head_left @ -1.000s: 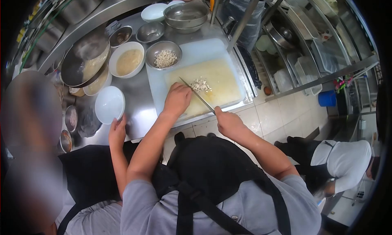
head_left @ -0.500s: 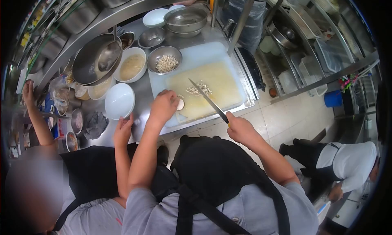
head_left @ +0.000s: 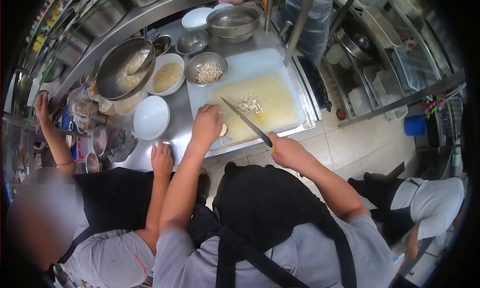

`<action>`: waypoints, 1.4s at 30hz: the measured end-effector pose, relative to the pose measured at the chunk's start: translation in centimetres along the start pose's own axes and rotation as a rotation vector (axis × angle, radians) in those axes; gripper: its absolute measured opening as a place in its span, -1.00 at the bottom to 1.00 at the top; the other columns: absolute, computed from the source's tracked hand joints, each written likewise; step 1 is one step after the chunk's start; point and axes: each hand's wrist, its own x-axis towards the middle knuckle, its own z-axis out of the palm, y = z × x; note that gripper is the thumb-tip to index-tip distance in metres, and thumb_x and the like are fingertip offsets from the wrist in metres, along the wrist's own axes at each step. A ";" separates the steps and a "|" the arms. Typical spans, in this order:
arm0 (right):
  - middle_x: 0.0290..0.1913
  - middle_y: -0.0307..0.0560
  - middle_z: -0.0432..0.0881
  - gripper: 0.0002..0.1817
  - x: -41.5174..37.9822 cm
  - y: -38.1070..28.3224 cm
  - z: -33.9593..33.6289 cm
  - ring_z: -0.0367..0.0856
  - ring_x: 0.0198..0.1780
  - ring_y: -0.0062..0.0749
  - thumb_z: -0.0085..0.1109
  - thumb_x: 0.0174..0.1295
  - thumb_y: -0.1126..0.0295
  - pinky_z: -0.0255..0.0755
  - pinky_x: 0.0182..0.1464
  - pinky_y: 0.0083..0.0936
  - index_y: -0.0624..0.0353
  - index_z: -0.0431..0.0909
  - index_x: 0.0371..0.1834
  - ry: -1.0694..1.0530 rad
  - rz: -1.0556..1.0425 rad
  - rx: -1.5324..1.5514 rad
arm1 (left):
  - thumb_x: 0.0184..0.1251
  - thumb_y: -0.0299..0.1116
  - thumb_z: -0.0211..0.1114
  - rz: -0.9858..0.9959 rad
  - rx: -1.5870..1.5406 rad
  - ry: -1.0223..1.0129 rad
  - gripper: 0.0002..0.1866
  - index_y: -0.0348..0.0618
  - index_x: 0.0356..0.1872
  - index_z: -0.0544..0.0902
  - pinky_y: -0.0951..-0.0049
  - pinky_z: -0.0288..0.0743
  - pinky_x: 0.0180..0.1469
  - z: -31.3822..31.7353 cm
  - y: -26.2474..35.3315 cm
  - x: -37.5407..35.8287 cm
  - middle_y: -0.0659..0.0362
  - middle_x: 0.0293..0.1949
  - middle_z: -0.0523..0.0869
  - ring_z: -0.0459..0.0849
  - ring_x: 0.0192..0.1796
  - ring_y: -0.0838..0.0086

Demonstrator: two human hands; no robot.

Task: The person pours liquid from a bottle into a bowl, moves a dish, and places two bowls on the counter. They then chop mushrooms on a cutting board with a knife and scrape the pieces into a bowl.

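My right hand [head_left: 287, 150] grips the handle of a long kitchen knife [head_left: 246, 122]. Its blade slants up and left over the board, the tip beside a small pile of finely chopped pale pieces [head_left: 248, 105]. My left hand [head_left: 207, 124] rests on the board's left side with fingers curled down. At its fingertips sits a round whitish piece [head_left: 223, 130], possibly mushroom; whatever lies under the fingers is hidden. Beneath everything is a cutting board [head_left: 272, 90], yellowish in the middle. A steel bowl [head_left: 220, 63] on its upper left corner contains similar chopped pieces.
Left of the board stand an empty white bowl [head_left: 151, 118] and another white bowl [head_left: 151, 78] of cloudy liquid. A wok [head_left: 107, 80] with a ladle [head_left: 137, 63] hangs over nearby bowls. A co-worker's hand [head_left: 161, 159] is at the counter edge; another person [head_left: 425, 205] bends at right.
The knife has shifted left toward my left hand, away from the chopped pile. My left hand's fingers have lowered around the board. The co-worker's hand has drawn away from the empty white bowl.
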 end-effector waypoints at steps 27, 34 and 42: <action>-0.31 0.33 0.68 -0.59 -1.0 -1.7 1.3 0.70 -0.18 0.31 0.06 0.19 0.65 0.54 -0.12 0.14 0.44 0.35 0.14 0.091 -0.039 -0.233 | 0.26 -0.39 0.29 0.052 0.029 0.049 -0.85 -0.27 -0.39 0.71 -0.04 0.58 -0.01 4.0 0.3 1.9 -0.12 -0.30 0.76 0.69 -0.13 -0.08; -0.32 0.35 0.69 -0.57 0.1 -1.5 1.8 0.70 -0.18 0.30 0.06 0.19 0.62 0.54 -0.10 0.15 0.46 0.35 0.16 0.088 -0.039 -0.282 | 0.27 -0.38 0.24 0.004 0.094 -0.089 -0.78 -0.35 -0.33 0.75 0.06 0.65 0.10 3.4 0.9 2.0 -0.12 -0.18 0.79 0.73 0.00 -0.01; -0.32 0.36 0.69 -0.58 0.0 -0.8 1.8 0.69 -0.19 0.33 0.05 0.21 0.59 0.52 -0.08 0.18 0.44 0.36 0.17 0.082 -0.017 -0.246 | 0.27 -0.37 0.23 0.046 0.088 -0.058 -0.79 -0.32 -0.32 0.75 0.07 0.64 0.10 3.3 0.8 1.7 -0.11 -0.19 0.79 0.73 0.00 0.00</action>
